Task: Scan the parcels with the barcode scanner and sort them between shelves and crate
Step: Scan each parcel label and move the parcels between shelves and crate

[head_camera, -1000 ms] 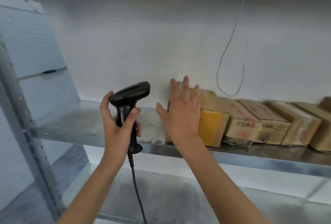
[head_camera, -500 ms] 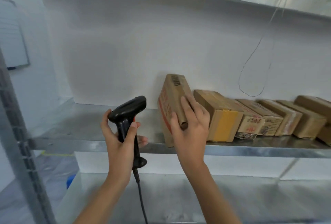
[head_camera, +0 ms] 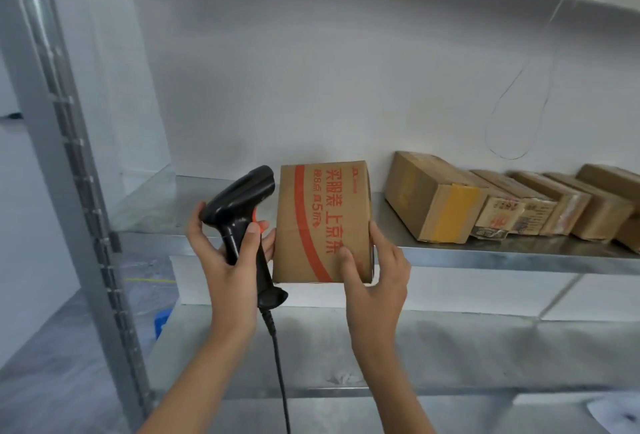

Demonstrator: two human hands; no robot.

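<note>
We are holding a cardboard parcel (head_camera: 322, 222) with red print in our right hand (head_camera: 375, 274), thumb lying across its front face and fingers wrapping its right edge, so it is hanging upright just in front of the middle shelf (head_camera: 519, 253), its lower part below the shelf's front lip. Our left hand (head_camera: 230, 257) is gripping the black barcode scanner (head_camera: 242, 222) by its handle, head touching or just beside the parcel's left edge. A row of parcels (head_camera: 502, 205) is lying on the shelf to the right, apart from ours. The scanner's cable (head_camera: 280, 364) is hanging down.
</note>
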